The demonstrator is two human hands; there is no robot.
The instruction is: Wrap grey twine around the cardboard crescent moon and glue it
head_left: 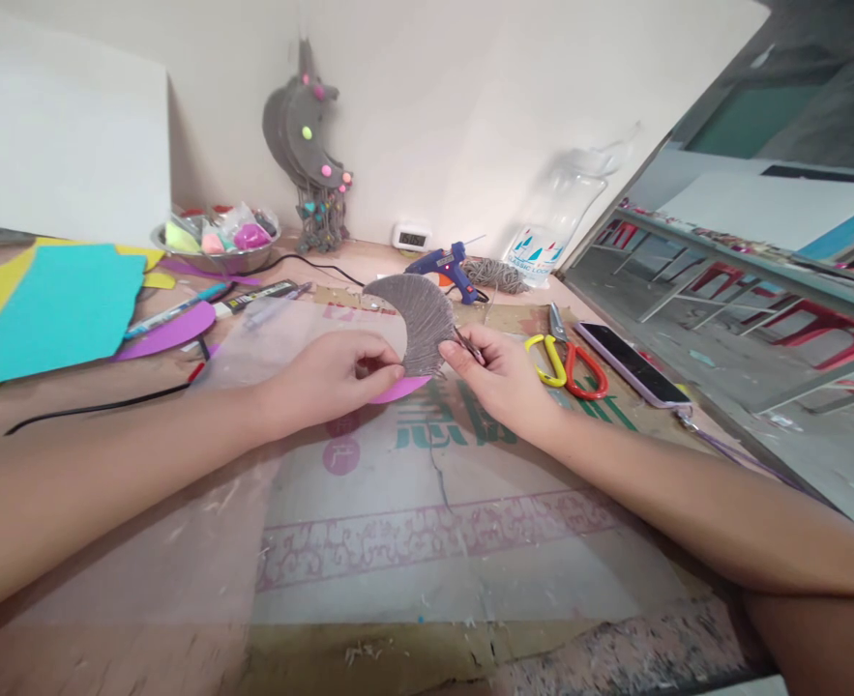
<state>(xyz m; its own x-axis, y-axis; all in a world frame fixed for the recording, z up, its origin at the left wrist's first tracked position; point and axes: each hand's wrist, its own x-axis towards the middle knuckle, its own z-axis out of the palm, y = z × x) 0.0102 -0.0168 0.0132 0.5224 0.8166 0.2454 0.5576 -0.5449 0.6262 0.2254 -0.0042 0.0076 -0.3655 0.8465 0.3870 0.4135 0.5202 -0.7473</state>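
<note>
Pinching near the lower end of a grey crescent [427, 314], the left hand [343, 375] is gripping it in the head view, with a purple edge [401, 389] showing just below the fingertips. The right hand [503, 372] is clasping a slim dark object [468, 345], too small to make out, while its thumb is touching the crescent's right side. The crescent is tilting between the hands, over a printed sheet [470, 599]. Beyond the left hand, a metal bowl [247, 259] is holding small clear bags and lumps in yellow-green, pale pink and magenta, some rising above its rim. By the wall [427, 116], a clear bottle [543, 227] is standing at the right, bearing printed boats and lettering; whether it is containing anything, I cannot tell. Between bowl and bottle, a clock [412, 237], a glue gun [442, 265] and twine [497, 275] are resting. Scissors [558, 324] and a phone [630, 364] are lying near the right hand.
</note>
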